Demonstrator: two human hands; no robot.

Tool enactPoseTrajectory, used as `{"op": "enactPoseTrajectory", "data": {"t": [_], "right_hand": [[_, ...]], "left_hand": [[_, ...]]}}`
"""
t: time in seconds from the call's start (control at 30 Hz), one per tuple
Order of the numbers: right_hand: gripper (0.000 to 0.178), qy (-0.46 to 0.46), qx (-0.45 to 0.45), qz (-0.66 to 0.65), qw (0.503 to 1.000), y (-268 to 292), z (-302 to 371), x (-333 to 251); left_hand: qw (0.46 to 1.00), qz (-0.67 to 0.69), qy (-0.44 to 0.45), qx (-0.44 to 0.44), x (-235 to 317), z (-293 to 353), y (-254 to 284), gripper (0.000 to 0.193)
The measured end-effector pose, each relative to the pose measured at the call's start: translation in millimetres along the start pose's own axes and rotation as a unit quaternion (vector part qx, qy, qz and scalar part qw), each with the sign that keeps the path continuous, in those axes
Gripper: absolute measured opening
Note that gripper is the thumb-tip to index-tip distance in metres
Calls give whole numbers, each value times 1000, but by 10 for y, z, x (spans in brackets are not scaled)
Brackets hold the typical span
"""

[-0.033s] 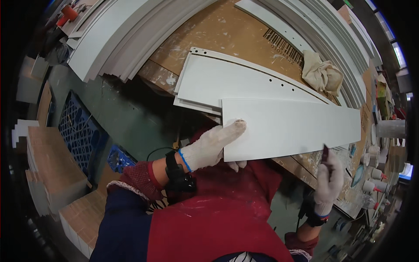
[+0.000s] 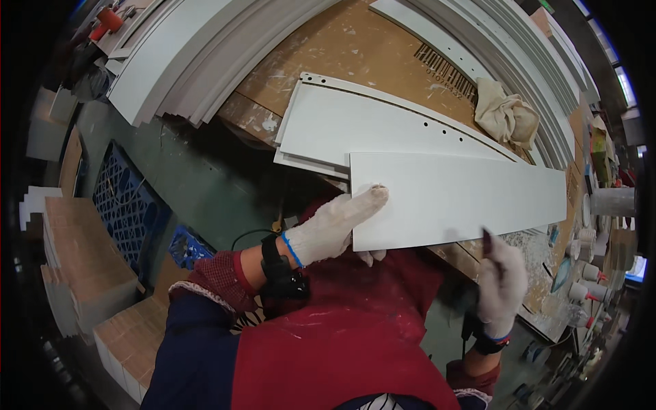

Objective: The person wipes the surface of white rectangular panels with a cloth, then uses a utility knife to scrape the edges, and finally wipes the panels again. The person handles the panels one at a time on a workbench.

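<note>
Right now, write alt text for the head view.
Gloved left hand grips a plain white panel by its left end; the gloved right hand holds a small dark object near the panel's lower edge. Beyond, a holed white board overlaps a brown tabletop.

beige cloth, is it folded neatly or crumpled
Crumpled: the cloth lies in a lumpy heap with uneven creases, not in flat layers.

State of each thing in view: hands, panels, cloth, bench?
Left hand: gloved, gripping the plain white panel by its left end
Right hand: gloved, blurred, closed on a dark tool
Plain white panel: held, overlapping the drilled panel in view
Drilled panel: lying, holes showing
Cloth: crumpled
Bench: white-spattered
</note>
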State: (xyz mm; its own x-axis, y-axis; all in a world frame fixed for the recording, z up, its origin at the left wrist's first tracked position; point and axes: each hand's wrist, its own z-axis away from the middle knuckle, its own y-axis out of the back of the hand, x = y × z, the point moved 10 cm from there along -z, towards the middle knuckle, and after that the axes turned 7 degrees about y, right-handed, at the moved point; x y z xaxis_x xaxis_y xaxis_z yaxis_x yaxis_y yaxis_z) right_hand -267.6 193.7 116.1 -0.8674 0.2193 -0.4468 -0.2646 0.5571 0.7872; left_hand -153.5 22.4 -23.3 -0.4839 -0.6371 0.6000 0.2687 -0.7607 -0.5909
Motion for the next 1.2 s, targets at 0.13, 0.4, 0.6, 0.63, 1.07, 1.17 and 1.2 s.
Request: {"op": "enactPoseTrajectory", "data": {"t": [0.13, 0.4, 0.6, 0.63, 1.07, 1.17, 1.2], "right_hand": [[42, 113, -121, -7, 986, -652, -254, -543], [42, 99, -120, 64, 986, -915, -211, -618], [35, 149, -133, 67, 978, -1196, -187, -1108], [36, 156, -132, 55, 977, -1212, -186, -1132], [39, 159, -139, 23, 977, -1167, -105, -1056], [37, 178, -246, -48, 952, -1312, -8, -1188], [36, 173, -230, -68, 955, -1271, -32, -1174]], "left_hand": [[998, 12, -16, 59, -15, -80, 164, 44], [992, -75, -31, 100, 57, -30, 234, 36], [961, -134, -212, 114, 226, -30, 211, 50], [949, -153, -241, 130, 288, 11, 209, 51], [999, -1, -34, 13, 6, -188, 164, 45], [989, -134, -47, 28, 195, -36, 101, 40], [988, -147, -42, 33, 223, -17, 94, 38]]}}
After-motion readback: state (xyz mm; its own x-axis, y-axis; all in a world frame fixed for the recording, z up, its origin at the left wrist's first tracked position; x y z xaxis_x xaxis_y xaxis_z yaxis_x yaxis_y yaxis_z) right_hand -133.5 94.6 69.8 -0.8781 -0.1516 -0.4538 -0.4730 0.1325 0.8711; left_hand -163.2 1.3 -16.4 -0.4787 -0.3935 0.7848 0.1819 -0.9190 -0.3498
